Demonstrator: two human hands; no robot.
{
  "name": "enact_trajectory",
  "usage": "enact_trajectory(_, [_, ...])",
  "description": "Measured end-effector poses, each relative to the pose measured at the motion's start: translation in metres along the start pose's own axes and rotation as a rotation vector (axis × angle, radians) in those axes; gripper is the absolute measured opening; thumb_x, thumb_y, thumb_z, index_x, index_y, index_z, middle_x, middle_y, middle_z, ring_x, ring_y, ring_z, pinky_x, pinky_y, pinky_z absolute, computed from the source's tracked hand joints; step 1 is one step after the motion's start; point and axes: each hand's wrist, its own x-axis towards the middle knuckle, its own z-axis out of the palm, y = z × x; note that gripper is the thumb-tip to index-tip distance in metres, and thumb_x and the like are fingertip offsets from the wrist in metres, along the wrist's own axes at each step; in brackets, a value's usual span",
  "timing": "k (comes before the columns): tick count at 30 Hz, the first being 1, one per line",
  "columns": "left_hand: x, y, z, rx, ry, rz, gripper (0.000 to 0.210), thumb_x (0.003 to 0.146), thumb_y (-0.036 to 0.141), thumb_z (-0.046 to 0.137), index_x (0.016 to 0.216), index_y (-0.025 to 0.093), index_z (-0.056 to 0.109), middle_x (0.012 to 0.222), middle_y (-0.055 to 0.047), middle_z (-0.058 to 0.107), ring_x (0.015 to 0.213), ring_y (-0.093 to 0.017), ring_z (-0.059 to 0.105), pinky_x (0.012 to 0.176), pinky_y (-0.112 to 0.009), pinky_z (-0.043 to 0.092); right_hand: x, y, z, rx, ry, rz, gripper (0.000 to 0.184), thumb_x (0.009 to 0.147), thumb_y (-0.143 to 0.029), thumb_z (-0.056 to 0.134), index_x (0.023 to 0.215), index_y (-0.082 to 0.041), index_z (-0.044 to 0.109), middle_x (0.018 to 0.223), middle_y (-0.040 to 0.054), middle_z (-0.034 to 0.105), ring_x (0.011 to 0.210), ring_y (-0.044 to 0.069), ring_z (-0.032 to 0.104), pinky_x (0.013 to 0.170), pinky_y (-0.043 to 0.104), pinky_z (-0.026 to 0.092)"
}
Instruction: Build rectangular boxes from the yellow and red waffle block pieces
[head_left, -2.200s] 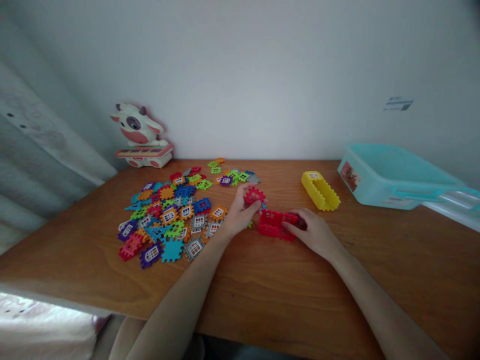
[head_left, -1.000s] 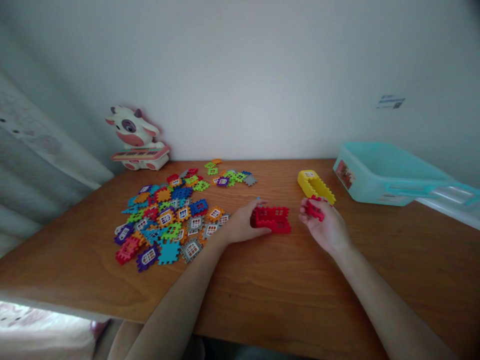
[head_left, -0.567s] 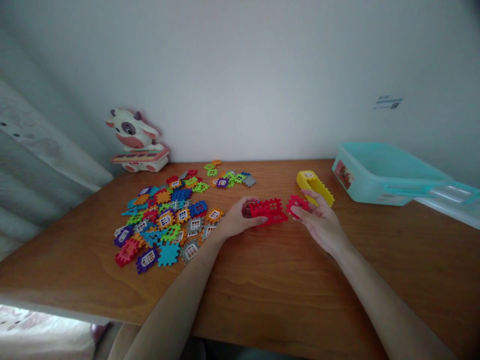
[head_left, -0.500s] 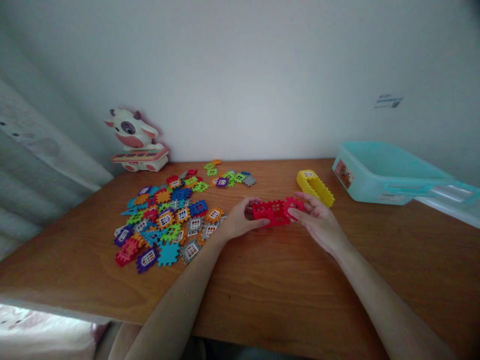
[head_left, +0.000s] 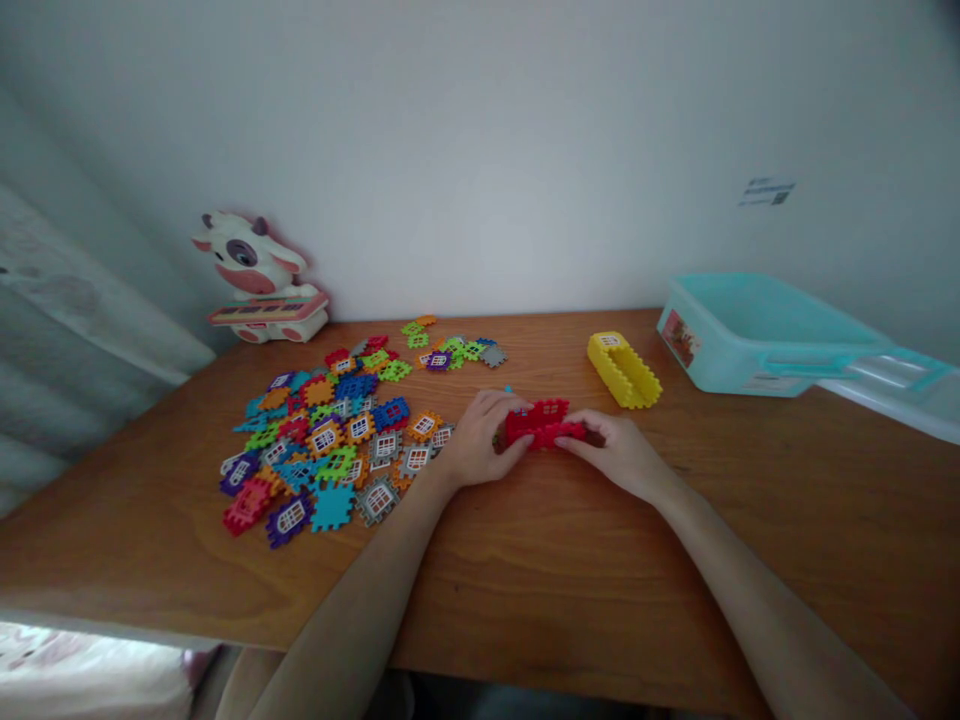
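Between my two hands is a red assembly of interlocking building tiles (head_left: 541, 428), with a floor strip and a raised back wall with window holes. My left hand (head_left: 484, 438) grips its left end, thumb in front and fingers behind. With thumb and fingers, my right hand (head_left: 611, 450) pinches the right end. Beyond my right hand lies a yellow trough-shaped tile assembly (head_left: 624, 372) with toothed edges. Left of my left hand spreads a heap of loose coloured tiles (head_left: 337, 462), many with window patterns. My fingertips behind the red wall are partly hidden.
A toy cow with a keyboard (head_left: 262, 280) stands at the back left. A turquoise plastic bin (head_left: 720, 345) sits at the back right, beside a clear lid (head_left: 900, 385). A smaller group of tiles (head_left: 457, 352) lies near the wall. The wooden table's (head_left: 525, 600) front edge is close to me.
The right end piece, upright and facing me before, is now turned down into line with the red assembly. My right hand has moved slightly left and lower. The view has shifted a little.
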Motion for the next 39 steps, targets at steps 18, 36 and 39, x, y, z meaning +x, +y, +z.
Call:
enact_trajectory(18, [0.002,-0.001,0.001,-0.011,-0.09,0.06,0.02,0.095,0.021,0.057,0.11,0.022,0.071,0.106,-0.007,0.077,0.103,-0.022,0.067,0.1,-0.041,0.048,0.001,-0.002,0.002,0.038,0.013,-0.016,0.024,0.088,-0.042,0.068,0.105,-0.025,0.072,0.106,0.0054,0.076,0.096,0.024,0.07,0.09,0.04,0.055])
enact_trajectory(36, [0.004,0.002,-0.003,-0.014,-0.094,0.075,0.017,0.096,0.021,0.056,0.107,0.02,0.069,0.101,-0.007,0.076,0.098,-0.022,0.067,0.096,-0.039,0.05,0.004,0.001,0.005,0.315,0.072,0.104,0.032,0.084,-0.047,0.071,0.106,-0.023,0.068,0.107,0.0083,0.076,0.094,0.023,0.072,0.086,0.04,0.059])
enact_trajectory(39, [0.004,0.004,-0.004,-0.016,-0.083,0.078,0.017,0.095,0.02,0.056,0.106,0.019,0.069,0.1,-0.007,0.076,0.098,-0.022,0.068,0.096,-0.039,0.05,0.005,0.0,0.001,0.252,0.089,0.097,0.031,0.08,-0.049,0.075,0.094,-0.022,0.069,0.097,0.0071,0.076,0.087,0.022,0.072,0.081,0.037,0.059])
